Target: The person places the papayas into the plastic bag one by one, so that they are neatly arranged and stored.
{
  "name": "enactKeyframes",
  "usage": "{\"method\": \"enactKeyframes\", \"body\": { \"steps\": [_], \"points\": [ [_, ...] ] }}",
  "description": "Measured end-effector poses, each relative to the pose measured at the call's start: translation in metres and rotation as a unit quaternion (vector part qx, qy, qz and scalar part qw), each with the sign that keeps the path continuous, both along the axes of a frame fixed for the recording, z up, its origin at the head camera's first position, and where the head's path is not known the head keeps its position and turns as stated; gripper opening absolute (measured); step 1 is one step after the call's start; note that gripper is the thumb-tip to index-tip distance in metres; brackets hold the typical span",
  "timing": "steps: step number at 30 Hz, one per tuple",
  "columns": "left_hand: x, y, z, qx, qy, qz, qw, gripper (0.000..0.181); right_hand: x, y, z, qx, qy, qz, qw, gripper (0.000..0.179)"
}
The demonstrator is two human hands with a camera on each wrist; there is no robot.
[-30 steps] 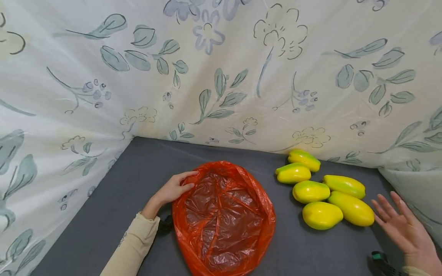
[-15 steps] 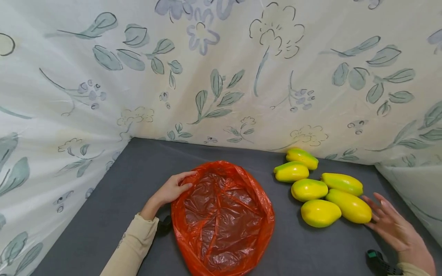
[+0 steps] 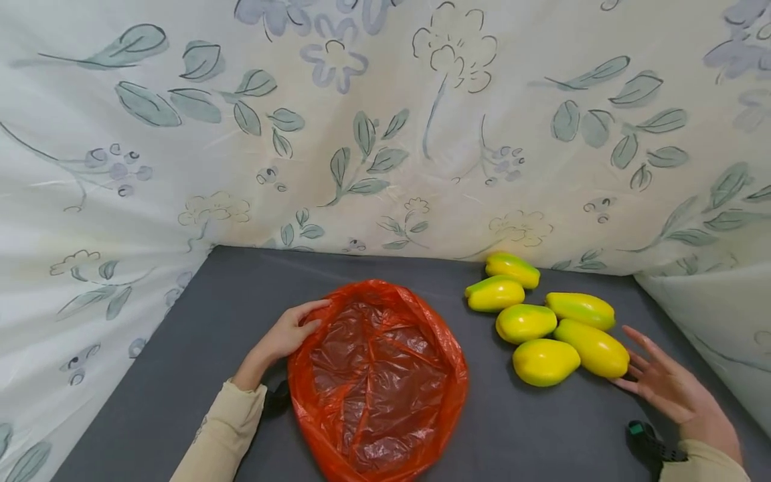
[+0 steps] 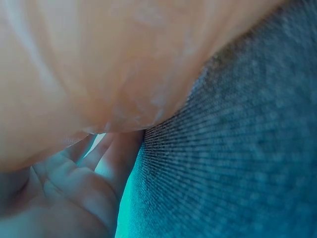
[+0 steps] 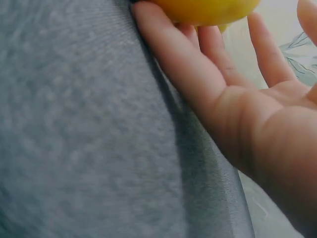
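A red plastic bag (image 3: 385, 375) stands wide on the dark grey surface, its mouth facing up. My left hand (image 3: 288, 335) holds its left rim, with thumb and forefinger showing over the edge; the left wrist view has the other fingers outside, partly hidden by the bag's wall (image 4: 99, 64). Several yellow-green papayas lie in a cluster to the right. My right hand (image 3: 671, 388), palm turned toward them, has its extended fingers against the right end of the nearest long papaya (image 3: 593, 348). In the right wrist view, fingertips reach under that papaya (image 5: 208, 10).
Beside the long papaya sit a rounder papaya (image 3: 546, 362) and another one (image 3: 526, 323). Two more papayas lie farther back, near the floral cloth (image 3: 361, 221) that rises behind the dark surface (image 3: 253, 288). Similar cloth hangs at left and right.
My right hand has moved left and its fingers now meet the long papaya. The left hand keeps its hold on the bag. The whole head view has shifted slightly.
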State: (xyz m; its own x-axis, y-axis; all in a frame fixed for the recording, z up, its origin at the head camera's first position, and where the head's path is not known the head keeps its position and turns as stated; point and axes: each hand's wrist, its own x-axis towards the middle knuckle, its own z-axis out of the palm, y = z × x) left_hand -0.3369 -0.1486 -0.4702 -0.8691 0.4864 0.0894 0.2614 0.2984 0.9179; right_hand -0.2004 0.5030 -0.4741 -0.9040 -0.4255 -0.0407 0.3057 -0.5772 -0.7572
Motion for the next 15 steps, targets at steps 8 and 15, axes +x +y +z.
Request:
{"method": "enactKeyframes", "body": {
  "steps": [8, 15],
  "points": [
    [0.002, -0.003, -0.001, 0.004, -0.011, 0.0, 0.9999, 0.044, -0.002, -0.01, 0.001, 0.03, 0.012, 0.013, 0.9994, 0.051],
    [0.001, 0.0, -0.002, 0.006, -0.015, 0.004, 0.9999, 0.044, 0.001, -0.015, 0.006, 0.143, 0.036, -0.025, 0.9887, 0.044]
  ]
}}
